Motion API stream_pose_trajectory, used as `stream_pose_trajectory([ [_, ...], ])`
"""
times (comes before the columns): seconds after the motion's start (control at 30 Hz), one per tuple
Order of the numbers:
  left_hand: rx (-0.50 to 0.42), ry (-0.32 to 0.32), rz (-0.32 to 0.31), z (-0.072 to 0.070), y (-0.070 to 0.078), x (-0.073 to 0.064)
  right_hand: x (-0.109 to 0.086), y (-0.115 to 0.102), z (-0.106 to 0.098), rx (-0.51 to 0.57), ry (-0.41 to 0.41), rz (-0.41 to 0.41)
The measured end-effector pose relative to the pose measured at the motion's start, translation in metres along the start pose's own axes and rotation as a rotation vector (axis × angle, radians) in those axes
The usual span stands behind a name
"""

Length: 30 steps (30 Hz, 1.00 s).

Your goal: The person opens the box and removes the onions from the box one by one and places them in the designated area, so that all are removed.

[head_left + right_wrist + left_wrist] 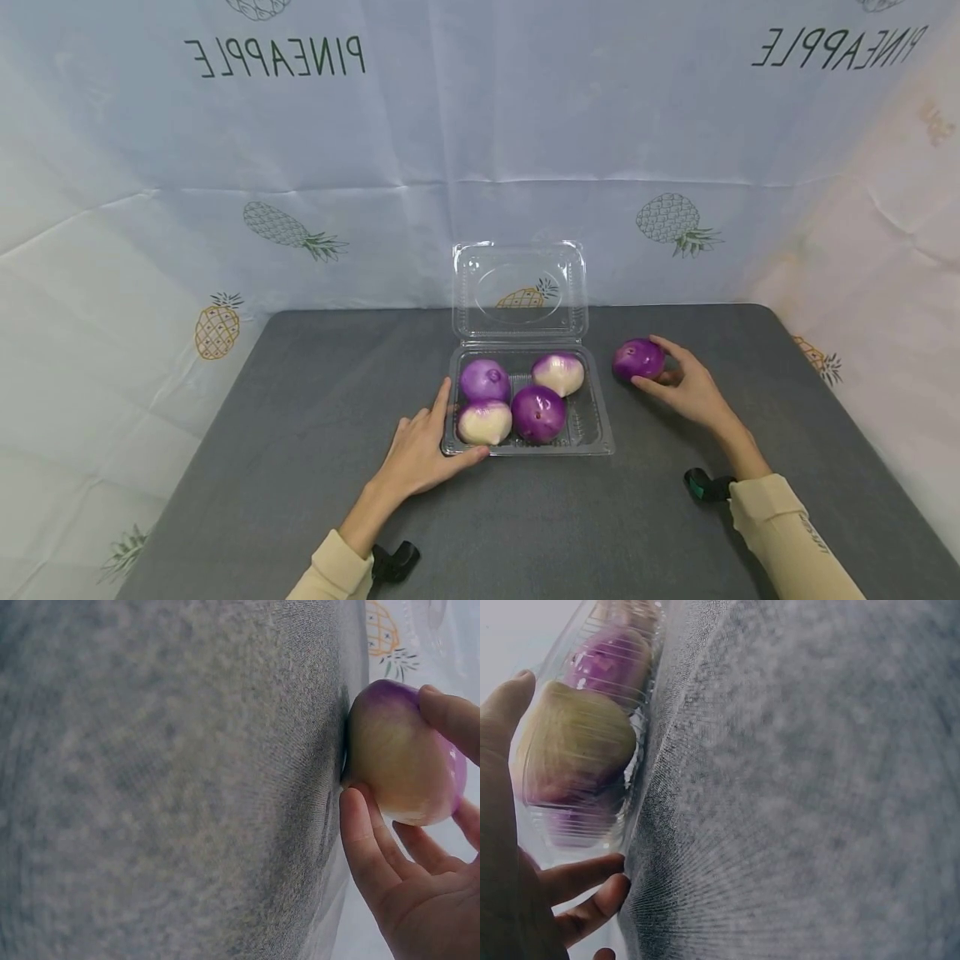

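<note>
My right hand (690, 387) holds a purple-and-white turnip (637, 360) between thumb and fingers at the right of a clear plastic clamshell box (592, 450). In the right wrist view this turnip (401, 757) sits low, close against the grey cloth, its pale side toward the camera. Several turnips lie in the box, among them a glossy purple one (538, 414) and a pale one (484, 423) at the front left. My left hand (420, 454) rests at the box's front left corner, fingers extended along the side and thumb on the front edge.
The box's see-through lid (520, 287) stands raised at the back, in front of a pineapple-print curtain (525, 125). Grey cloth (570, 533) covers the table. A black strap device (396, 562) is on the left wrist, another (708, 485) on the right.
</note>
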<state>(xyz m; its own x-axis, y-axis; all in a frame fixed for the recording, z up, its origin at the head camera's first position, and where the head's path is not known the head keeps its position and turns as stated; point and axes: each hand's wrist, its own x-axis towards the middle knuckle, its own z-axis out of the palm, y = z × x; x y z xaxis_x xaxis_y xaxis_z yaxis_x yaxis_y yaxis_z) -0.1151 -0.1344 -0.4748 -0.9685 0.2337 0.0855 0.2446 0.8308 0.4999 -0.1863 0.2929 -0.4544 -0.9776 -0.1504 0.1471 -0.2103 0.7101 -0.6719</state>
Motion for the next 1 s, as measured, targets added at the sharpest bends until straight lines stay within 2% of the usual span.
stream_pose_trajectory([
  [0.23,-0.004,-0.001,-0.005,-0.0003,0.0004,-0.0006,-0.0002,-0.0017,0.0013,0.007,0.005,0.003],
  [0.8,-0.004,0.005,0.004,0.0013,-0.0015,0.0002,-0.0033,-0.0008,0.0010,-0.019,0.069,-0.050],
  [1.0,0.020,0.027,0.022,0.0026,-0.0023,-0.0003,-0.0053,-0.0058,-0.0021,-0.023,0.107,-0.024],
])
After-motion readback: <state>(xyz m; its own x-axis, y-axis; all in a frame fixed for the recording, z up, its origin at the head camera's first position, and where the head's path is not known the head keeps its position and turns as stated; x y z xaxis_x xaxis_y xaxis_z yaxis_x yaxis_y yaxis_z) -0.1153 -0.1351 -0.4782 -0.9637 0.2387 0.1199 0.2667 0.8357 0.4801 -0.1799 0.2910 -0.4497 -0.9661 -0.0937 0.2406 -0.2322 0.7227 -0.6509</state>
